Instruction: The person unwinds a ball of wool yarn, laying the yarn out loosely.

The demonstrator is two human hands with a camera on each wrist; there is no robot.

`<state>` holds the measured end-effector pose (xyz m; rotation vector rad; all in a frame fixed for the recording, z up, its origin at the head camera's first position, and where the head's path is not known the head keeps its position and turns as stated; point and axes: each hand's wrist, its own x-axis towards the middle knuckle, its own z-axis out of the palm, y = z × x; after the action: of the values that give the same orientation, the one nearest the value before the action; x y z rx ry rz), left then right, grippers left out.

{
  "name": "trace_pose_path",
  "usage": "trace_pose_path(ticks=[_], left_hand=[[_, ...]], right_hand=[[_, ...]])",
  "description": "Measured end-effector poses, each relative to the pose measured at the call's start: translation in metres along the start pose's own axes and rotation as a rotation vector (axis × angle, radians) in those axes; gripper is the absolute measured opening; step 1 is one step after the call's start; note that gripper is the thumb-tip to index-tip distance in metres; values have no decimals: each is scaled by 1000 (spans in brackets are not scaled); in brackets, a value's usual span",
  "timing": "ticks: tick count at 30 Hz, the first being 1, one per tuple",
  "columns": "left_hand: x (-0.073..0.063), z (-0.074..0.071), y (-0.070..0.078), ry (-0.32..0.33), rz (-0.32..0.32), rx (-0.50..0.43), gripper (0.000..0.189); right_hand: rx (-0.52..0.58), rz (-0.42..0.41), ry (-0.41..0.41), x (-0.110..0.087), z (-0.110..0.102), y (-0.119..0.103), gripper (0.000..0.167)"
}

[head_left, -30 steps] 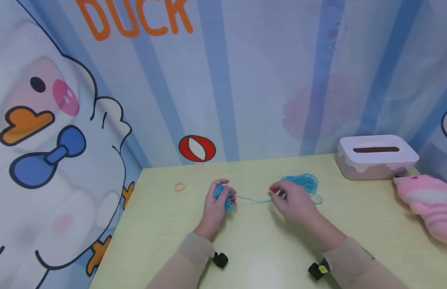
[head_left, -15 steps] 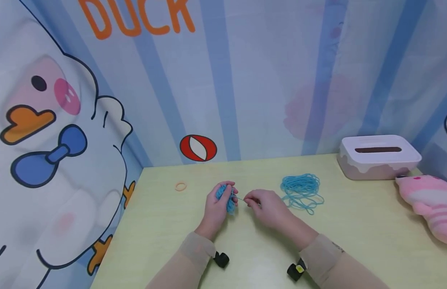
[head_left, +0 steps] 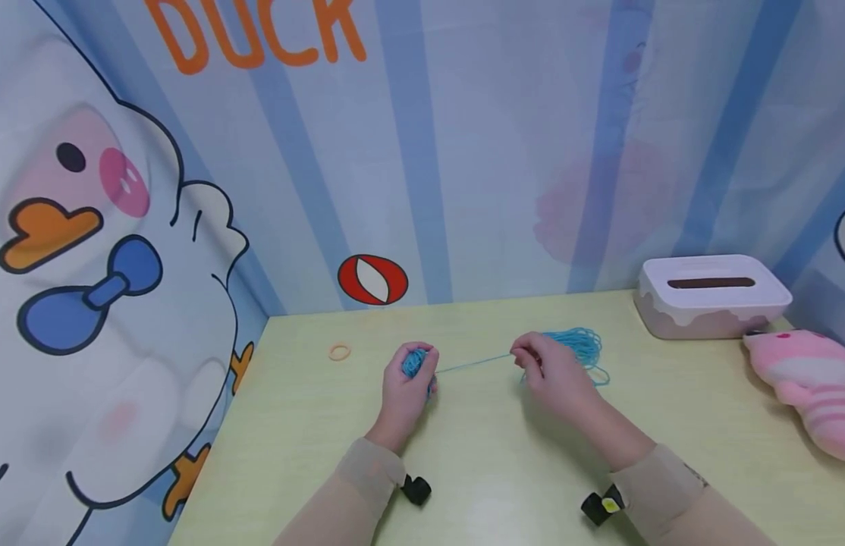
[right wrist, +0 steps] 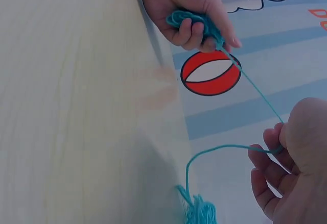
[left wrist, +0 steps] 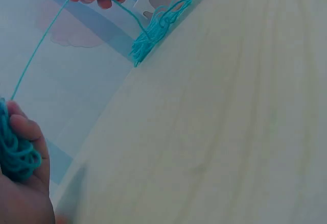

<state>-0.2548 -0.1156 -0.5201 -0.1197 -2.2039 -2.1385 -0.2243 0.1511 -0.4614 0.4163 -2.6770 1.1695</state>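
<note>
My left hand [head_left: 400, 394] grips a small wound bundle of blue yarn [head_left: 413, 362], its fingers curled round it. Loops of this bundle stick out beside the fingers in the left wrist view. A single strand [head_left: 473, 363] runs straight from the bundle to my right hand [head_left: 562, 379], which pinches it between thumb and forefinger. From that pinch the yarn curves on to a loose pile of the same blue yarn [right wrist: 200, 211] in the right wrist view. The right hand partly hides this pile in the head view.
An orange ring [head_left: 339, 351] lies on the pale table [head_left: 477, 470] left of the hands. At the back right stands a lilac tissue box [head_left: 712, 299], with a pink plush toy [head_left: 808, 387] in front of it. A printed duck curtain [head_left: 484, 152] closes off the back.
My right hand moved left close to the bundle, then back right, drawing the strand out straight. The left hand, still gripping the bundle, has turned slightly.
</note>
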Motion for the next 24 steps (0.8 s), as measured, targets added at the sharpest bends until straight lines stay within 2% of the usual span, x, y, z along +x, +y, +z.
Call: trace_pose_path(ticks=[7,12,17,24], left_hand=[[-1,0,2,-13,2,-13,37],[-1,0,1,-58,16,-100,37],[0,0,1,-64,3,-164,30],[-2,0,4,-30,-16,-154,32]], right_hand=[[-41,27,106,-7,-26,24,14],[-61,65,143,-14,-40,39,17],[-88,141,149,-22,-54,53,20],[-136,207,97,-26,-64,71,20]])
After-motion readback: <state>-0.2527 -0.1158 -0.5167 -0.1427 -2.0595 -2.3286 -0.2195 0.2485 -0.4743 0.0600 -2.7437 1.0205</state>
